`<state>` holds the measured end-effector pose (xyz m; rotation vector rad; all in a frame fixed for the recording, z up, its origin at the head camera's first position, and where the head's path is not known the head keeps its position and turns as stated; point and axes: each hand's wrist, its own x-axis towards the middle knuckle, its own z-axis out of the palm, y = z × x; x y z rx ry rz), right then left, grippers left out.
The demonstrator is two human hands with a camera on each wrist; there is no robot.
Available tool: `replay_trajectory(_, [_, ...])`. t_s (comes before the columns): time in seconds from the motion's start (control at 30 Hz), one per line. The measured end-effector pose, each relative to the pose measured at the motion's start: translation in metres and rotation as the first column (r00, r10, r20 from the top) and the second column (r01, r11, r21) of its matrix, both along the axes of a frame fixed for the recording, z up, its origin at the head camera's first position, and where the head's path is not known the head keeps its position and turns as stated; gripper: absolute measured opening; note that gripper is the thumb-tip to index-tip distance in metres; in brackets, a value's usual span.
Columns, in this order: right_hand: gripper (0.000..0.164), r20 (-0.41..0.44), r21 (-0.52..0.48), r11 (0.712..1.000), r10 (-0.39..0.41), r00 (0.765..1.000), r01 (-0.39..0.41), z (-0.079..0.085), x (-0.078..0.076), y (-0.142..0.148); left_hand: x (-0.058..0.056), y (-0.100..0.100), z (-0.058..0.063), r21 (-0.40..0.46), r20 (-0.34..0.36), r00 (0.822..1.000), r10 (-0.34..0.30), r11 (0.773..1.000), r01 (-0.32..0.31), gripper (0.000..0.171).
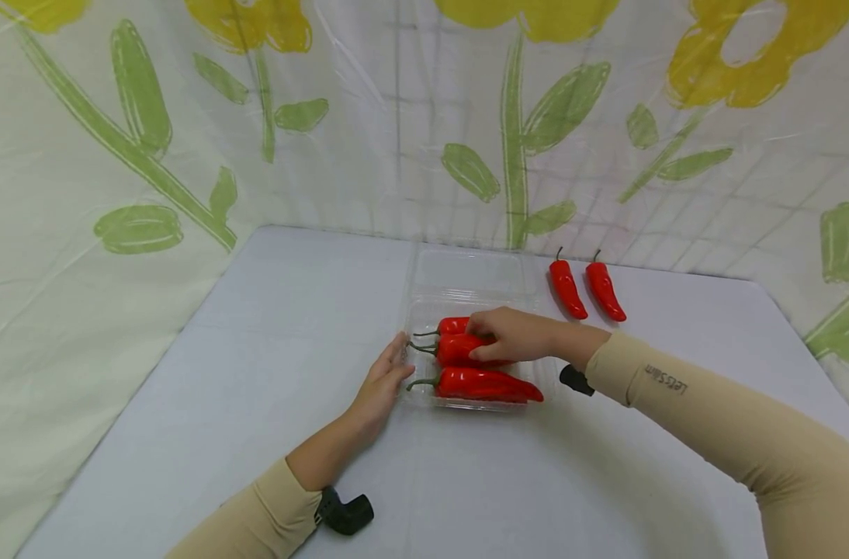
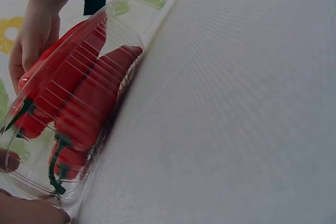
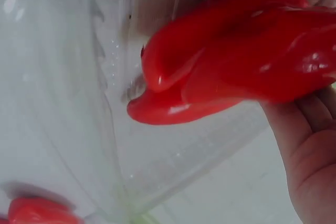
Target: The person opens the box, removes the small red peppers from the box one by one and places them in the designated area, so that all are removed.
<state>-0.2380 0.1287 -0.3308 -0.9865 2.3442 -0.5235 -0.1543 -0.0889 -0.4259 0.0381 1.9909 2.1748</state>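
Red pepper (image 1: 455,351) in pinch of right hand (image 1: 511,334), apparently at settling step inside clear box (image 1: 424,314); at its left edge, straight-fingered left hand (image 1: 378,386); next, probably, gentle release.

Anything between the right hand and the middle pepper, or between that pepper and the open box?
Nothing visible between the right hand and the middle pepper; the grip is direct. The lid is folded back, off the box. The front pepper and rear pepper flank it; can't tell what's directly underneath.
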Motion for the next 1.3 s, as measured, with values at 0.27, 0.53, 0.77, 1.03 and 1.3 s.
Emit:
replay_trajectory(0.27, [0.034,0.036,-0.032,0.998,-0.059,0.998,0.06,0.0,0.0,0.007,0.0,0.0,0.0,-0.008,0.0,1.0,-0.001,1.0,0.001,0.062])
replay_trajectory(0.53, [0.04,0.044,-0.059,0.991,-0.121,0.992,0.124,-0.003,-0.001,0.015,-0.001,0.001,0.0,-0.012,-0.009,1.0,0.003,1.0,-0.004,0.061])
replay_trajectory(0.77, [0.054,0.101,-0.054,0.989,-0.131,0.986,0.137,0.0,-0.001,0.025,0.0,0.0,-0.001,-0.011,-0.006,1.0,-0.005,1.0,0.004,0.061])
replay_trajectory(1.03, [0.06,0.138,-0.096,0.983,-0.144,0.98,0.158,0.001,0.004,0.038,0.0,-0.001,-0.001,-0.005,-0.004,1.0,-0.009,1.0,0.009,0.061])
replay_trajectory(1.3, [0.059,0.114,-0.154,0.97,-0.172,0.978,0.189,-0.001,0.004,0.054,0.001,-0.001,0.0,-0.017,0.0,1.0,-0.019,1.0,0.019,0.061])
